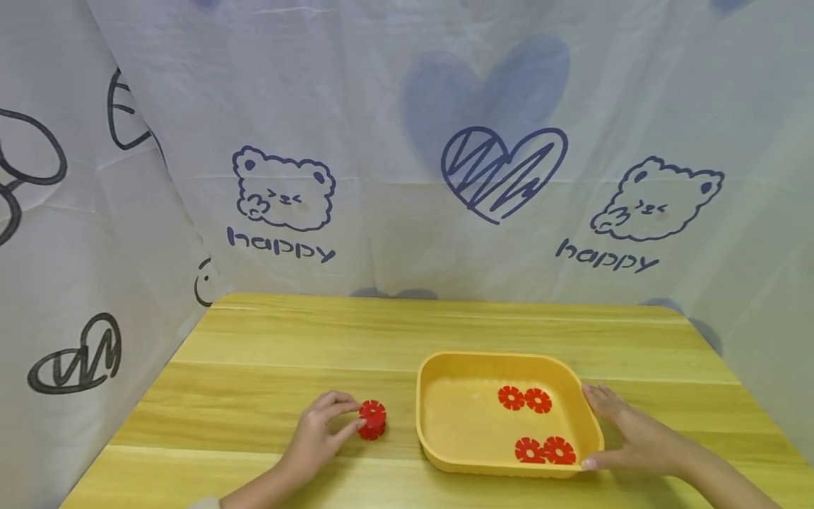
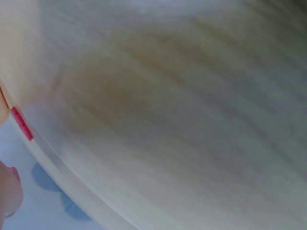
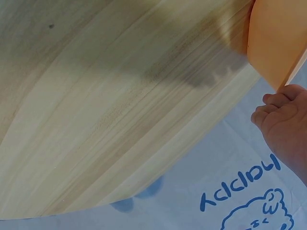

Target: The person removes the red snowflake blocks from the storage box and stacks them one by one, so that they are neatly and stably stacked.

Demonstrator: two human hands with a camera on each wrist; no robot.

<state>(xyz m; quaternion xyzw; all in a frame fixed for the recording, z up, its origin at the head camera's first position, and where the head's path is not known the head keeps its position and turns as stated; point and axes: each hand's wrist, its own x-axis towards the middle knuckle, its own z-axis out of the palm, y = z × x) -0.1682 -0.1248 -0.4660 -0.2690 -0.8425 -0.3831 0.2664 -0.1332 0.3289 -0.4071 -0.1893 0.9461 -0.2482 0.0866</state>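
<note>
My left hand (image 1: pixel 314 433) is at the left side of some red notched discs (image 1: pixel 372 412), one overlapping another, on the wooden table. The thumb tip overlaps a disc's left part, and the forefinger meets its upper left edge. I cannot tell whether they pinch it. In the left wrist view a red disc (image 2: pixel 22 124) shows edge-on near the thumb (image 2: pixel 3 111), with a fingertip (image 2: pixel 10 190) apart from it. My right hand (image 1: pixel 642 433) grips the yellow tray (image 1: pixel 458 463) at its right end, thumb on the near corner, fingers at the right wall.
Inside the tray, a pair of red discs (image 1: pixel 538 401) lies towards the back and another pair (image 1: pixel 531 450) sits by the near wall. A printed cloth (image 1: pixel 394 233) hangs behind the wooden table (image 1: pixel 254 382), and more cloth hangs at both sides.
</note>
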